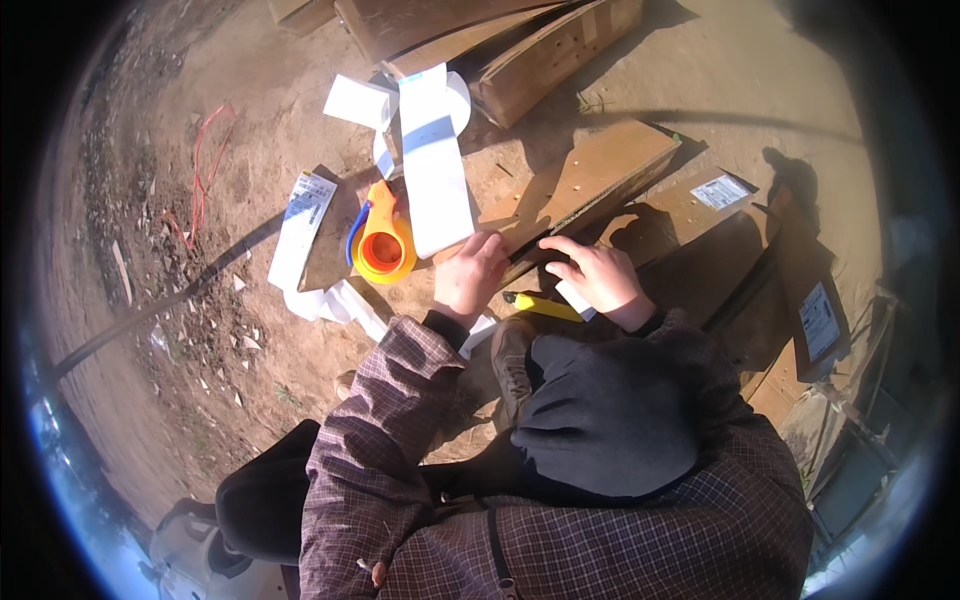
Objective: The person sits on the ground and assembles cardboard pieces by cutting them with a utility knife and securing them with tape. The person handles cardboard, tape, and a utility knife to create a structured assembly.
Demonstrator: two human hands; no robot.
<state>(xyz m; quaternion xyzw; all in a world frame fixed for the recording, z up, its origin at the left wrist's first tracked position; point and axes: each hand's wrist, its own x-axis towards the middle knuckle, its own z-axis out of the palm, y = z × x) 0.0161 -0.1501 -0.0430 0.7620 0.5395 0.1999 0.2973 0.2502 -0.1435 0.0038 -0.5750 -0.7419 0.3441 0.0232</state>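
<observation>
My left hand is closed, its fingertips pressed together at the near end of a long brown cardboard box; what they pinch, if anything, is hidden. My right hand lies beside it, with index finger and thumb apart and the fingertip at the box's edge. A white paper slip shows under my right palm; I cannot tell whether it is held. Below lies a yellow utility knife. Left of my left hand are a white label strip and a yellow-and-orange tape dispenser.
More cardboard boxes lie at the far side. Labelled flat boxes are at the right. A printed white label sheet and crumpled white paper lie left. Red cord and scraps are on the dirt ground.
</observation>
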